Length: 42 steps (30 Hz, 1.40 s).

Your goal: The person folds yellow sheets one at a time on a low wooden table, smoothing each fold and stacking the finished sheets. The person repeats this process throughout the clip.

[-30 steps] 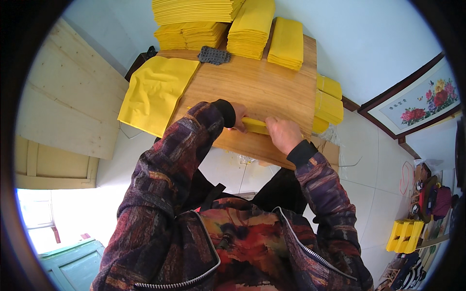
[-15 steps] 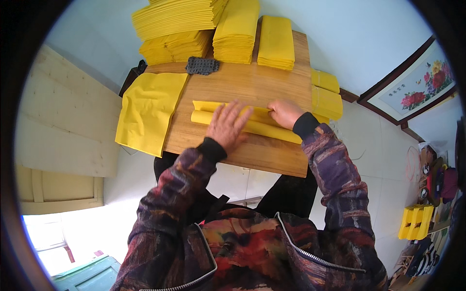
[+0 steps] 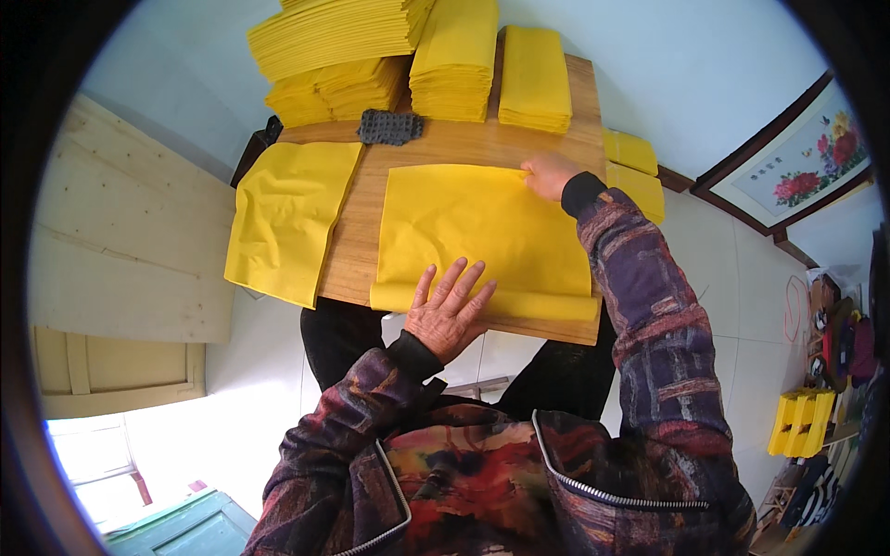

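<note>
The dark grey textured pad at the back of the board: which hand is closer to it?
Right. The right hand pinches the sheet's far corner, somewhat right of the grey pad. The left hand presses the sheet's near edge, far from it.
</note>
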Motion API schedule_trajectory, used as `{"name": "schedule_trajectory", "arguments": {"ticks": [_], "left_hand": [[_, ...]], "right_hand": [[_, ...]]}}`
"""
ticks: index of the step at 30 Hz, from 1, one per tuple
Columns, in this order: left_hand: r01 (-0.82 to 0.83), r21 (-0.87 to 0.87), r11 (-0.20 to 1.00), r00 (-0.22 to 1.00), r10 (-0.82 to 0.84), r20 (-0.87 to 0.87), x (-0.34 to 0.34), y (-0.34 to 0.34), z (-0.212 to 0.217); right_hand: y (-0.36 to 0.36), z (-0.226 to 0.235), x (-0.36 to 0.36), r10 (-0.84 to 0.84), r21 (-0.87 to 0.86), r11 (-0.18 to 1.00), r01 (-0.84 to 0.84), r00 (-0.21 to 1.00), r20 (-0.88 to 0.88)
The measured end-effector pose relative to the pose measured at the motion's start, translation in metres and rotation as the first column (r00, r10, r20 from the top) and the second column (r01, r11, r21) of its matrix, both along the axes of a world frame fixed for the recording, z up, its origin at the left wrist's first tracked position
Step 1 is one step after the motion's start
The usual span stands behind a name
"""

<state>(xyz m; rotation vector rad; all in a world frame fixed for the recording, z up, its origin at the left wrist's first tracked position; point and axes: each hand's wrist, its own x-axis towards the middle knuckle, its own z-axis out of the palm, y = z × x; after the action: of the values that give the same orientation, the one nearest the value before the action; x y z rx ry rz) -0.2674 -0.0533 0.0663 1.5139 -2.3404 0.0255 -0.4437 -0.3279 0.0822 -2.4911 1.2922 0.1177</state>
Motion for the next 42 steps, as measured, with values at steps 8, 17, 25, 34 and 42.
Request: {"name": "schedule_trajectory", "arguments": {"ticks": [8,17,25,34,42], "left_hand": [[-0.051,0.118,0.992,0.997,0.043,0.066,0.005,0.005,-0.010],[-0.086,0.206,0.975,0.995,0.073,0.068,0.011,0.007,-0.005],[-0.133,0.224,0.965,0.990,0.119,0.077,0.021,0.007,-0.014],[-0.129,0.221,0.967,0.988,0.107,0.112,0.024,0.007,-0.018],[-0.130,0.245,0.961,0.987,0.102,0.125,0.025,0.008,-0.020]], "right_hand": [[-0.022,0.003,0.013,-0.030,-0.142,0.990,0.018,0.996,-0.083],[-0.037,0.012,0.018,-0.171,-0.144,0.977,0.159,0.982,-0.077],[-0.047,0.005,0.021,-0.224,-0.192,0.961,0.197,0.966,-0.128],[-0.045,-0.005,0.011,-0.180,-0.300,0.939,0.169,0.984,-0.011],[0.063,-0.005,0.007,0.199,-0.609,0.784,0.117,0.883,0.425]]}}
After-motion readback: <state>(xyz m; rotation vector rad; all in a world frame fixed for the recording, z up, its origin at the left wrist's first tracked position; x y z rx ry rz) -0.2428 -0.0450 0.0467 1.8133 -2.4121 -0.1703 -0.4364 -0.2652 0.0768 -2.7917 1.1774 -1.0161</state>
